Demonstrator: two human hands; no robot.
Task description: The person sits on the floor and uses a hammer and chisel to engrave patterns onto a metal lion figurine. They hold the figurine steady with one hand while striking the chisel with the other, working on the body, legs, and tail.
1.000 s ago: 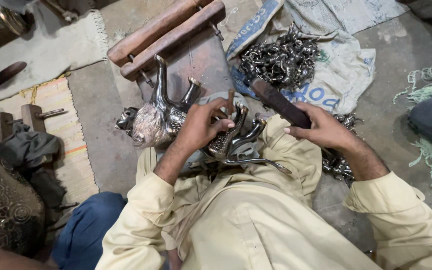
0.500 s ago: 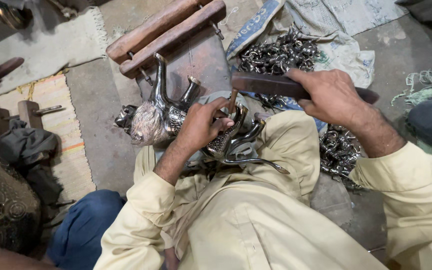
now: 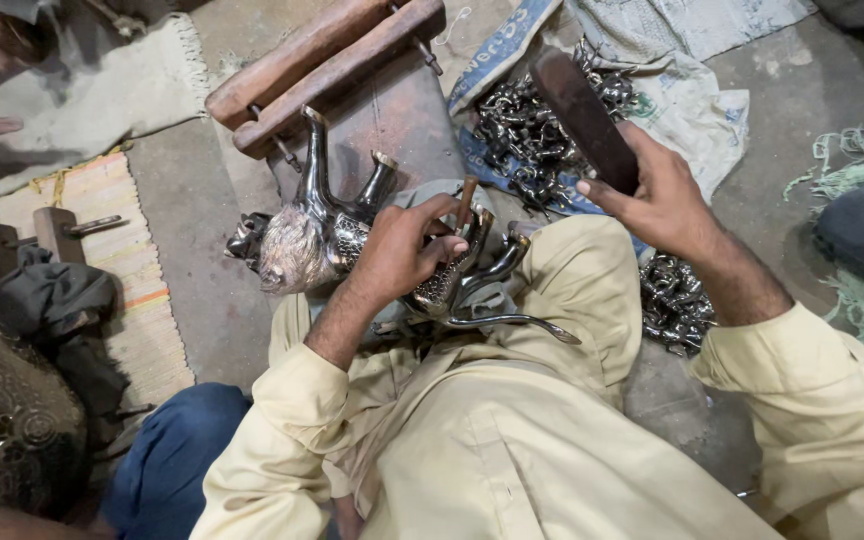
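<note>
A seated metalworker in a pale yellow shirt steadies a silver metal animal figure (image 3: 352, 240) lying on its back across the lap, legs pointing up, its head toward the worker's left. The left hand (image 3: 407, 255) presses on the figure's belly and pinches a small brown punch (image 3: 465, 200) upright between closed fingers. The right hand (image 3: 657, 195) is raised above the right knee, clamped around a dark wooden mallet (image 3: 584, 118) that tilts up and away from the body. Beyond the figure sits a wooden bench (image 3: 327, 65) of two rounded beams over a rusty plate. A heap of small shiny metal castings (image 3: 527, 130) lies on a cloth sack (image 3: 697, 105) on the concrete floor, with more castings just beside the right forearm. At far left, a dark embossed metal vessel (image 3: 7, 420) rests near a striped mat (image 3: 137, 290).
</note>
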